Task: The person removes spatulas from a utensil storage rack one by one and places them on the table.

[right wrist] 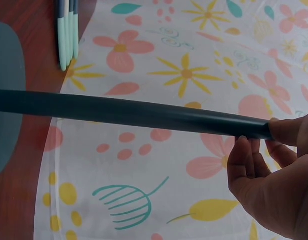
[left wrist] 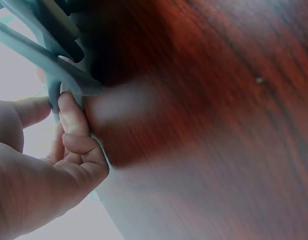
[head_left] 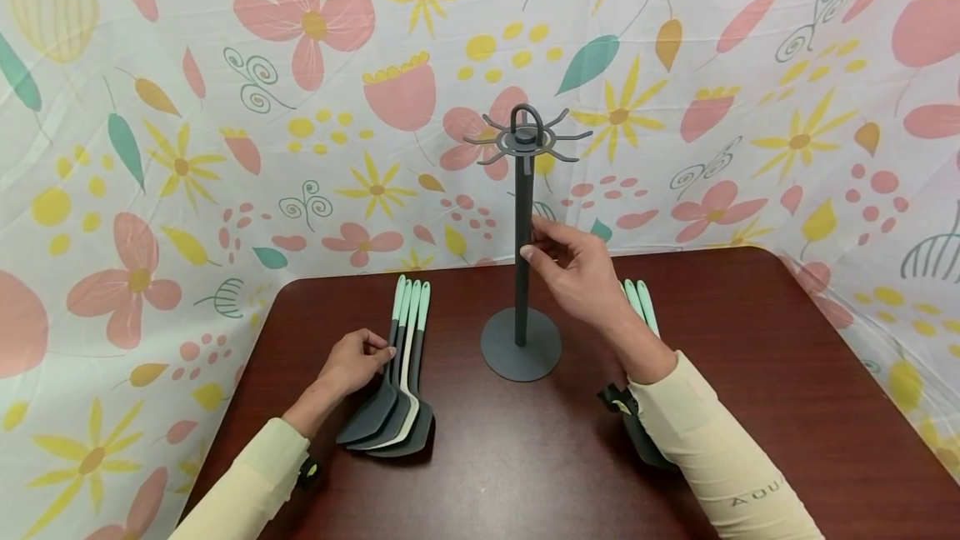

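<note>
The right forearm hides most of the utensils [head_left: 639,300] behind it, and the left wrist view is blurred. The right hand [head_left: 573,269] pinches the stand [head_left: 521,273], upright mid-worktop [head_left: 750,407]. The left hand [head_left: 358,361] curls its fingers onto the spatulas [head_left: 401,373] lying left of it.

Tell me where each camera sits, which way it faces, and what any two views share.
Head: worn on the head, looking forward and down at the table, utensil stand, both forearms, left hand, right hand.
Left wrist: at the left hand, close on its fingers pinching a spatula handle.
Right wrist: at the right hand, looking along the stand's pole.
Shared: head and right wrist both show the pole held by the right hand.
</note>
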